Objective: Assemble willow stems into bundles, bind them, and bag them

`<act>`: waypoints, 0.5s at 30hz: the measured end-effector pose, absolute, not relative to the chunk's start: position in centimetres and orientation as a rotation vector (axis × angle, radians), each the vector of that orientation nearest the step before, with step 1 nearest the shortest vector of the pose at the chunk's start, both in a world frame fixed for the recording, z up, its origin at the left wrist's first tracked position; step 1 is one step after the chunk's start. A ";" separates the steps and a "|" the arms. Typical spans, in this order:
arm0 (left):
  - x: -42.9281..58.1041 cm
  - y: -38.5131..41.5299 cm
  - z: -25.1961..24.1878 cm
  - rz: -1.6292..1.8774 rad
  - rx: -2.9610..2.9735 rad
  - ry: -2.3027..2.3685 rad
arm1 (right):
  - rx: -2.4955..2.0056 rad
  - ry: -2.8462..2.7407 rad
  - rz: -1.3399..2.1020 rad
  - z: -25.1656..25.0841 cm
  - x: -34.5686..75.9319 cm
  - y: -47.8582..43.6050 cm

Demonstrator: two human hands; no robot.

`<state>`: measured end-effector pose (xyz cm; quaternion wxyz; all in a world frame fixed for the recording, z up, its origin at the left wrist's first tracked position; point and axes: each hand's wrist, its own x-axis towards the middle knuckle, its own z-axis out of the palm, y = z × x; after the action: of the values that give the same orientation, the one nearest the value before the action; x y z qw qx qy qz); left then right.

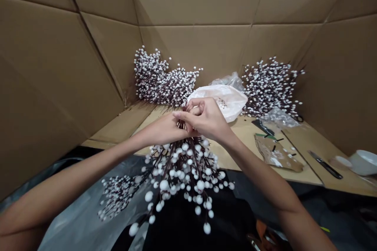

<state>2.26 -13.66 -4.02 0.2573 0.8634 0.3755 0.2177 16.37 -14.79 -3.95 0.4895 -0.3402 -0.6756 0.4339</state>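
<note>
at lower centre, a berry bunch (188, 162) hangs heads-down, round white beads on thin dark stems. the left hand (169, 127) is closed round the stems; the right hand (210, 119) bends its fingers over them, its hold hard to tell. a loosened grip could let stems slip and splay. beyond, mid-frame, lie a crinkled white bag (238, 100), bristly berry piles (166, 80) and creased cardboard walls (200, 4).

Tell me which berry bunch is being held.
The middle bunch: its stems are gripped in the left hand, the right hand close over them. No hand touches the back-left pile, back-right pile or lower-left bunch.
</note>
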 end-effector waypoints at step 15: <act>0.3 -16.8 -1.5 0.846 2.041 0.913 | -0.691 -1.736 0.799 0.3 13.9 -18.0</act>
<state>0.29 -16.82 -1.46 0.3669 0.7942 0.3554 0.3291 13.93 -18.00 0.33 0.5266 -0.2888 -0.7263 0.3342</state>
